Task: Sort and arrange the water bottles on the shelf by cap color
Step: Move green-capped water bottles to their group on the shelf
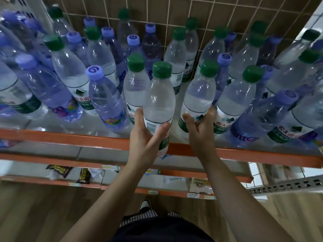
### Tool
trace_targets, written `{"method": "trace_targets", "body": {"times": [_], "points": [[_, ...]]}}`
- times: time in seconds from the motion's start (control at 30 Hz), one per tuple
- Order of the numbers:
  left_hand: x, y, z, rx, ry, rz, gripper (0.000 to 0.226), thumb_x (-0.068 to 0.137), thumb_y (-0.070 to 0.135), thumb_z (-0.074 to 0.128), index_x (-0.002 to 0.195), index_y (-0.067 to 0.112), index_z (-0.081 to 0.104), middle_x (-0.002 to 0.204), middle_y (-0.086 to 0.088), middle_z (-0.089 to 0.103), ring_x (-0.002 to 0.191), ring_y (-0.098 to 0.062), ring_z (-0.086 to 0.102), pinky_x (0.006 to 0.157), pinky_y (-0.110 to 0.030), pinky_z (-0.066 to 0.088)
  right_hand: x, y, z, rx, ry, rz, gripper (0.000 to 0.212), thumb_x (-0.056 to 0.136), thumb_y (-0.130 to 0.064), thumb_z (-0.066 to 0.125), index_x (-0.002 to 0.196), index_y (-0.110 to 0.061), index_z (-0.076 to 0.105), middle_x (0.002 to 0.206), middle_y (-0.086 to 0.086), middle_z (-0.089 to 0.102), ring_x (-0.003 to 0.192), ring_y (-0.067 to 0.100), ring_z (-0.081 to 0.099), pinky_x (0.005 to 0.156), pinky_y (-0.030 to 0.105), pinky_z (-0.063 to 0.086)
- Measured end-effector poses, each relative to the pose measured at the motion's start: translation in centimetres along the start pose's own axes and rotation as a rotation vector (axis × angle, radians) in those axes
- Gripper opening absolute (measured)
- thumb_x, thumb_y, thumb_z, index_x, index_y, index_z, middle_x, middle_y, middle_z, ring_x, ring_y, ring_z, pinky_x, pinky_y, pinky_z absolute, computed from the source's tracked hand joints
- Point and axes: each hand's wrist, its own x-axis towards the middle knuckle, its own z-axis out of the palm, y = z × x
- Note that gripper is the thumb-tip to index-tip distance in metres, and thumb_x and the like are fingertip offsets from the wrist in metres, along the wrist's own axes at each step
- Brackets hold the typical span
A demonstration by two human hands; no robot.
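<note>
Your left hand (146, 137) grips a green-capped bottle (159, 102) low on its label, thumb and fingers (138, 116) curled round it. The bottle's base hangs in front of the orange front edge of the shelf (61, 137). Your right hand (199, 131) wraps its fingers round a second green-capped bottle (198, 96), just to the right in the front row; you cannot tell whether its base touches the shelf. Around both, green-capped and purple-capped bottles (104, 96) stand mixed together. Snack packets (83, 175) lie on the lower shelf (122, 186).
</note>
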Motion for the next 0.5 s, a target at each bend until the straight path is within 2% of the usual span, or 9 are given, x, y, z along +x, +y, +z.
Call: {"method": "trace_targets", "body": {"times": [0.07, 0.17, 0.2, 0.27, 0.33, 0.4, 0.47, 0.5], "points": [[0.2, -0.2, 0.5, -0.009, 0.004, -0.01, 0.054, 0.081, 0.058, 0.065, 0.127, 0.046, 0.04, 0.12, 0.016, 0.06, 0.114, -0.014, 0.061, 0.093, -0.053, 0.053, -0.6, -0.2, 0.0, 0.011, -0.003, -0.015, 0.049, 0.091, -0.029, 0.065, 0.132, -0.03, 0.037, 0.129, 0.01, 0.052, 0.123, 0.018, 0.053, 0.104, 0.039, 0.045], [0.3, -0.4, 1.4, 0.022, 0.014, 0.003, 0.056, 0.083, 0.051, 0.064, 0.13, 0.034, 0.039, 0.122, 0.005, 0.059, 0.114, -0.014, 0.06, 0.092, -0.048, 0.054, -1.2, -0.4, 0.0, -0.011, -0.01, -0.024, 0.058, 0.089, -0.035, 0.065, 0.134, -0.009, 0.041, 0.126, -0.002, 0.056, 0.121, 0.008, 0.054, 0.099, 0.02, 0.044], [0.3, -0.5, 1.7, 0.036, 0.018, 0.015, 0.056, 0.083, 0.05, 0.064, 0.13, 0.032, 0.039, 0.121, 0.004, 0.058, 0.113, -0.014, 0.06, 0.091, -0.045, 0.054, -1.3, -0.4, 0.0, -0.017, -0.016, -0.024, 0.056, 0.089, -0.032, 0.065, 0.134, -0.008, 0.041, 0.126, -0.01, 0.055, 0.121, 0.003, 0.054, 0.097, 0.015, 0.042], [0.5, -0.4, 2.4, 0.054, 0.033, 0.04, 0.051, 0.084, 0.05, 0.064, 0.128, 0.039, 0.04, 0.12, 0.001, 0.057, 0.111, -0.016, 0.06, 0.089, -0.043, 0.055, -1.4, -0.4, -0.4, -0.044, -0.026, -0.017, 0.051, 0.092, -0.025, 0.065, 0.135, -0.015, 0.04, 0.126, -0.024, 0.052, 0.12, -0.002, 0.052, 0.096, 0.012, 0.04], [0.7, -0.4, 3.0, 0.068, 0.052, 0.051, 0.047, 0.084, 0.05, 0.064, 0.122, 0.051, 0.037, 0.12, -0.003, 0.056, 0.107, -0.017, 0.06, 0.085, -0.043, 0.056, -1.7, -0.3, -1.0, -0.05, -0.053, 0.019, 0.046, 0.095, -0.027, 0.062, 0.135, -0.02, 0.041, 0.124, -0.022, 0.054, 0.119, 0.002, 0.054, 0.097, 0.019, 0.044], [1.0, -0.5, 3.4, 0.074, 0.06, 0.054, 0.046, 0.084, 0.05, 0.064, 0.119, 0.055, 0.035, 0.121, -0.007, 0.054, 0.106, -0.018, 0.06, 0.084, -0.044, 0.055, -2.4, -0.3, -1.5, -0.064, -0.078, 0.041, 0.042, 0.097, -0.029, 0.057, 0.136, -0.024, 0.041, 0.127, -0.016, 0.055, 0.122, 0.008, 0.054, 0.101, 0.032, 0.047], [1.2, -0.9, 3.7, 0.07, 0.061, 0.053, 0.047, 0.084, 0.054, 0.063, 0.122, 0.049, 0.036, 0.121, -0.009, 0.053, 0.107, -0.02, 0.059, 0.085, -0.045, 0.054, -3.2, 0.0, -1.9, -0.075, -0.088, 0.056, 0.043, 0.099, -0.027, 0.055, 0.139, -0.023, 0.04, 0.133, -0.008, 0.054, 0.126, 0.013, 0.052, 0.105, 0.04, 0.046], [1.4, -1.2, 3.9, 0.072, 0.054, 0.053, 0.052, 0.084, 0.055, 0.062, 0.128, 0.04, 0.038, 0.122, -0.011, 0.053, 0.109, -0.021, 0.058, 0.087, -0.046, 0.053, -3.6, 0.2, -2.1, -0.079, -0.09, 0.068, 0.043, 0.099, -0.025, 0.054, 0.14, -0.019, 0.04, 0.134, -0.004, 0.055, 0.127, 0.014, 0.052, 0.105, 0.042, 0.045]]}}
